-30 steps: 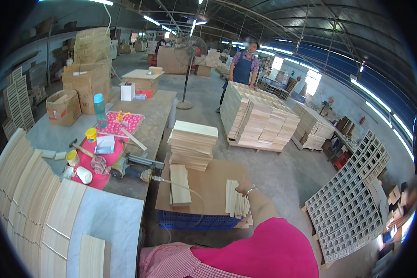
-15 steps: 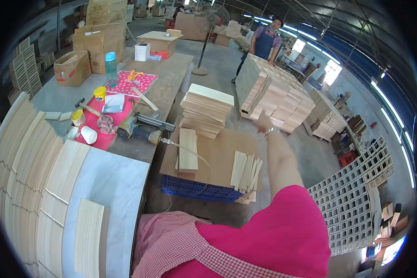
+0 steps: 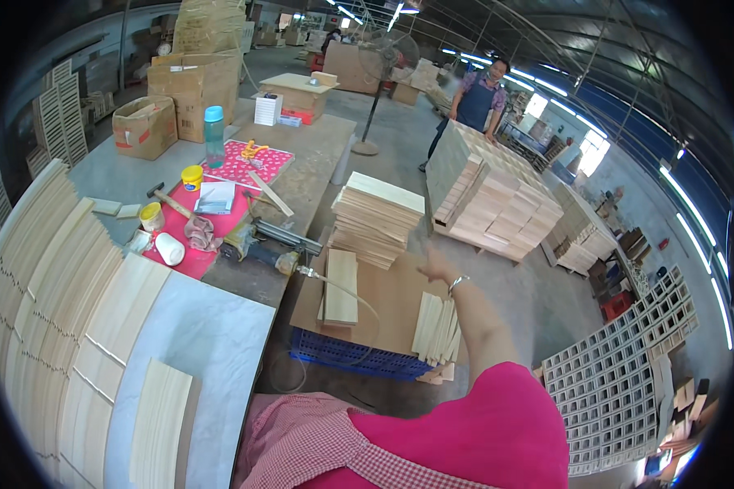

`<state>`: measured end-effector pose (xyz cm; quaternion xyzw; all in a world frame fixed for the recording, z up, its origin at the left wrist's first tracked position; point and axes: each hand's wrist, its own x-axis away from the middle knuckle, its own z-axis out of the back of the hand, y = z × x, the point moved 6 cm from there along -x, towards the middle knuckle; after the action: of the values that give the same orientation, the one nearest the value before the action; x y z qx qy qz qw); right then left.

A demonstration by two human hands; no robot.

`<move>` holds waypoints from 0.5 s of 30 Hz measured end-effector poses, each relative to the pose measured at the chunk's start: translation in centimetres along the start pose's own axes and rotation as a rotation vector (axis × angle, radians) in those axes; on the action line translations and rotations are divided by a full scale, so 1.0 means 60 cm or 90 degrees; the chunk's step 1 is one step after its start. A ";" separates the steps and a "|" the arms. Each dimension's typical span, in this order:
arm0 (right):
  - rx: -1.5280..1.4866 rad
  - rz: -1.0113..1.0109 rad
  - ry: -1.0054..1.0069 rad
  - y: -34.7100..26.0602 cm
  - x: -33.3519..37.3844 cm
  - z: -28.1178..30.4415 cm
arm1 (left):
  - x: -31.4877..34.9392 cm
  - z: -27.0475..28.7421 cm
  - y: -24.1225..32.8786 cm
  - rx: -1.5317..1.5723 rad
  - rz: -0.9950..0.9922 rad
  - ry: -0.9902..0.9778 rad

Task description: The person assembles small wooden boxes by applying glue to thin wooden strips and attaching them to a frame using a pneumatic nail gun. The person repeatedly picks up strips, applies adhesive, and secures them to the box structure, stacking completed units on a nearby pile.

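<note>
My right arm reaches forward over the floor side of a cardboard-topped stand, and my right hand (image 3: 440, 269) is in the air with nothing in it. Its fingers look apart, and a bracelet circles the wrist. Nearest to it are a tall stack of thin wooden boards (image 3: 379, 213) and a bundle of narrow wooden strips (image 3: 437, 328). A shorter pile of boards (image 3: 341, 287) lies left of the strips on the cardboard sheet (image 3: 387, 297). My left hand is out of view.
On the workbench at left are a nail gun (image 3: 273, 251) with a hose, a hammer (image 3: 171, 200), a blue bottle (image 3: 214, 137) and rows of wooden slats (image 3: 49, 318). A person in an apron (image 3: 475, 102) stands behind a large wood stack (image 3: 497, 191). A fan (image 3: 375, 98) stands beyond.
My right hand has come back nearer and to the left, closer to the board stack. The whole view has shifted slightly. The piles look the same.
</note>
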<state>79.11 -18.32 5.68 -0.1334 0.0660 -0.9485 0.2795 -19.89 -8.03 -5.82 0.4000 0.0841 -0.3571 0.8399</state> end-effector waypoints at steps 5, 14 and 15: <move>0.008 -0.006 -0.030 0.006 -0.016 0.022 | -0.006 -0.096 -0.204 0.045 0.020 -0.018; 0.021 0.064 0.161 -0.041 -0.028 0.081 | -0.009 -0.160 -0.265 0.077 0.010 -0.038; 0.013 0.067 0.150 -0.037 -0.020 0.073 | -0.011 -0.173 -0.266 0.081 0.010 -0.041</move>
<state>80.22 -16.01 10.07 -0.0150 0.0959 -0.9423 0.3203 -29.54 -6.88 -22.23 0.4416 0.0311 -0.3676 0.8179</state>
